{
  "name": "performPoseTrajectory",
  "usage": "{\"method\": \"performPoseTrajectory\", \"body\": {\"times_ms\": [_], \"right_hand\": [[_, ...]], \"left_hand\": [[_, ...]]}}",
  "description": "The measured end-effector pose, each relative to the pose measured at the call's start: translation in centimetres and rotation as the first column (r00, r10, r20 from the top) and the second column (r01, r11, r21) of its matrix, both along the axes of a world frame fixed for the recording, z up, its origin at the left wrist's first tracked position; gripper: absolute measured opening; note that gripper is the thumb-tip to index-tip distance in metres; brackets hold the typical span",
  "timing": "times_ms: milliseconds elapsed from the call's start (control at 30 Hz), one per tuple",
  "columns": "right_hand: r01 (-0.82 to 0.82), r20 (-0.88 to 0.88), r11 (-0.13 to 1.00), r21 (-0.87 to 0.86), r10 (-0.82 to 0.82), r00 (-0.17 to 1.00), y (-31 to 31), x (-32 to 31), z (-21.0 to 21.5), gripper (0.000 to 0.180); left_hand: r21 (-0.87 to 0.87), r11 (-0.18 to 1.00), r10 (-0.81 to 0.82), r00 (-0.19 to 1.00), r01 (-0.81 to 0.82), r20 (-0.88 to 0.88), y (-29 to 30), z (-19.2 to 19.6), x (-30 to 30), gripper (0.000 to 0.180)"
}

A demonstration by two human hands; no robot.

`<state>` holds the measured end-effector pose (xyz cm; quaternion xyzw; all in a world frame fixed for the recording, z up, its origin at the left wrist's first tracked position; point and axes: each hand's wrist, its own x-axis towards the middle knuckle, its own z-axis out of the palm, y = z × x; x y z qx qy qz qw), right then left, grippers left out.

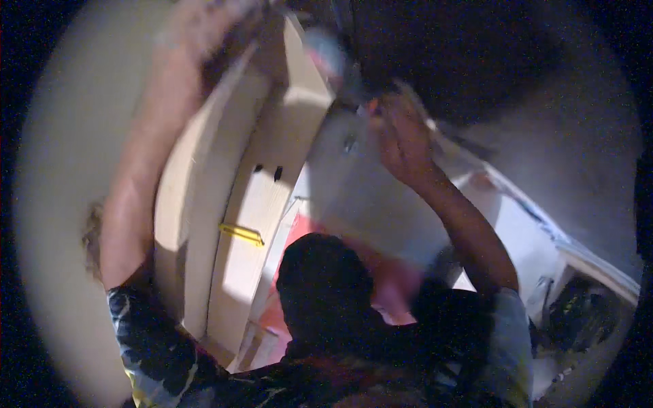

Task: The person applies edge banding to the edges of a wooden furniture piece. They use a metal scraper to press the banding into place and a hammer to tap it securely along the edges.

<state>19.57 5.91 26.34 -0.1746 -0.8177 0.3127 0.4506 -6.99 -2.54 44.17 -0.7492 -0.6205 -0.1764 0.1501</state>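
My left hand (pixel 214 30) is raised at the top left, by the upper end of a pale wooden shelf unit or box (pixel 235 197). Motion blur hides its fingers, so its grip cannot be made out. On the wood's inner face lies a slim yellow tool (pixel 241 234), perhaps a cutter; below my hands, neither touches it. Right of the wood, my right hand (pixel 405 139) is held up with its fingers bent together. A small orange bit shows at the fingertips, too blurred to name. Between the hands is a blurred blue and pink object (pixel 326 53).
Two small dark slots (pixel 269 171) mark the wood above the yellow tool. A red sheet or surface (pixel 292 238) shows beside the wood, partly behind a dark silhouette. A pale board edge (pixel 530 204) slants down at the right. A plain wall or floor (pixel 68 149) fills the left.
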Motion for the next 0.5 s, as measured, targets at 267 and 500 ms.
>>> {"method": "performPoseTrajectory", "body": {"times_ms": [267,500], "right_hand": [[0.059,-0.351,0.834,-0.549,-0.293,0.889,-5.6,-4.8,-0.1,0.029],[0.122,-0.435,0.944,-0.306,-0.253,0.864,-3.7,-3.3,-2.7,0.027]], "left_hand": [[0.229,0.957,-0.252,0.900,0.178,0.355,1.5,-0.9,-4.6,0.026],[0.019,0.993,-0.074,0.497,0.115,0.865,3.4,5.6,-5.1,0.023]]}}
